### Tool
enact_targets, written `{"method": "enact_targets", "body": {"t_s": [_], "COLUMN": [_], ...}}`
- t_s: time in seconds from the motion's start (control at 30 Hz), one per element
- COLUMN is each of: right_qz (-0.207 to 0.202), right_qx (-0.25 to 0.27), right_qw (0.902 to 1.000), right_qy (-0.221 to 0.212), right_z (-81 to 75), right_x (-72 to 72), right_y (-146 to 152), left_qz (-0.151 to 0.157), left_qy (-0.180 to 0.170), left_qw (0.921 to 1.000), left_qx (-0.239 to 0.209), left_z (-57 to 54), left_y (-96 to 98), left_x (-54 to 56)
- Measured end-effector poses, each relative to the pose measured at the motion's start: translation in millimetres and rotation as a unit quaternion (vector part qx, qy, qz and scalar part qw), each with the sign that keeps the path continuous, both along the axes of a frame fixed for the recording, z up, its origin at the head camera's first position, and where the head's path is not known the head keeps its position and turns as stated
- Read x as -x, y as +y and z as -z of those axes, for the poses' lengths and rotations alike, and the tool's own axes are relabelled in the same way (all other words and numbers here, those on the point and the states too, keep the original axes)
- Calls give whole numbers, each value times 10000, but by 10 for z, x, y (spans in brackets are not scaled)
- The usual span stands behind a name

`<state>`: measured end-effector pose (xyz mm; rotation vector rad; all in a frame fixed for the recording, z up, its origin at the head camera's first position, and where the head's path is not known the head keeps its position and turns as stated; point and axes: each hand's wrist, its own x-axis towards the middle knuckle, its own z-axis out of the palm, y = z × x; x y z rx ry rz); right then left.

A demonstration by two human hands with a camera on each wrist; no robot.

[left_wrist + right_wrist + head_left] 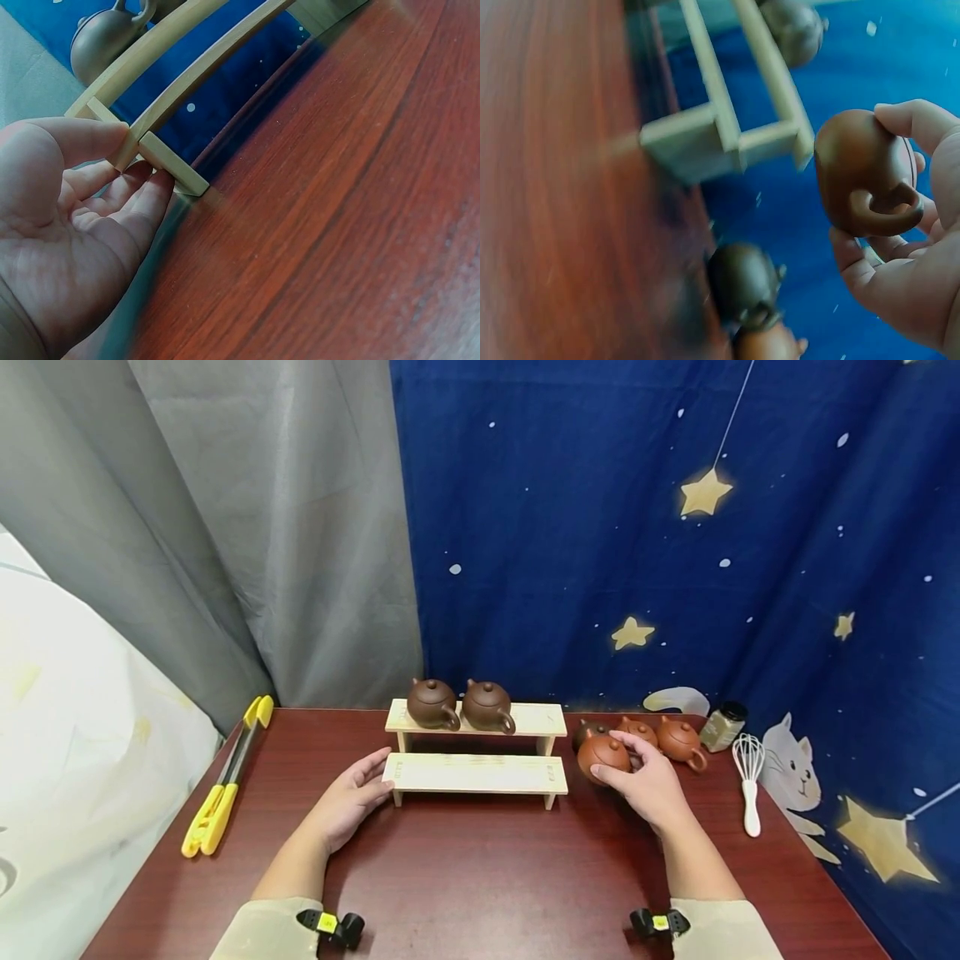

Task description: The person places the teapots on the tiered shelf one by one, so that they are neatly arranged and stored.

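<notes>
My right hand (652,781) grips a reddish-brown teapot (602,758), thumb on one side and fingers on the other. In the right wrist view this teapot (859,169) is held off the table, its looped handle towards the palm. My left hand (352,800) holds the left end of the two-step wooden stand (476,774) at its lower step; in the left wrist view the thumb lies on the board's end and fingers touch the leg (174,163). Two dark brown teapots (432,703) sit side by side on the upper step. Nothing stands on the lower step.
Behind my right hand are a dark teapot (588,733) and two reddish teapots (681,741), partly hidden. Further right are a black-lidded jar (723,727) and a white-handled whisk (750,783). Yellow tongs (228,781) lie at the left. Curtains (540,527) hang behind the table.
</notes>
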<state>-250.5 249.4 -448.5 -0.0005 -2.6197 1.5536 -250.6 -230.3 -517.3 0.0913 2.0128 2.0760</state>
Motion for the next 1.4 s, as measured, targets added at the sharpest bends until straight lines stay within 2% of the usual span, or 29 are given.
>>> {"method": "enact_targets", "body": {"t_s": [0.1,0.2,0.3,0.43,0.63,0.8,1.03,1.2,1.4], "right_qz": [-146,-377,-619,-826,-921,-1042,-1037,-1176,-1056], "right_qx": [232,333,273,32,-240,-376,-378,-447,-692], "right_qw": [9992,9975,9960,9949,9942,9928,9930,9909,9904], "right_qy": [287,506,578,584,511,452,428,481,566], "right_z": [-177,-319,-436,-561,-586,-531,-525,-526,-558], "right_x": [-61,-58,39,257,572,732,745,727,606], "right_y": [-162,-322,-454,-584,-718,-816,-870,-847,-741], "left_qz": [49,54,18,18,16,1,8,7,23], "left_qy": [46,39,4,-2,-13,10,15,1,35], "left_qw": [10000,10000,10000,10000,10000,10000,10000,10000,10000], "left_qx": [16,5,-1,24,21,48,51,47,14], "left_z": [0,1,-1,-6,3,7,0,-5,2], "left_y": [2,1,-5,-11,-17,-24,-13,-6,-8], "left_x": [6,10,7,-2,-2,-7,2,-3,-1]}}
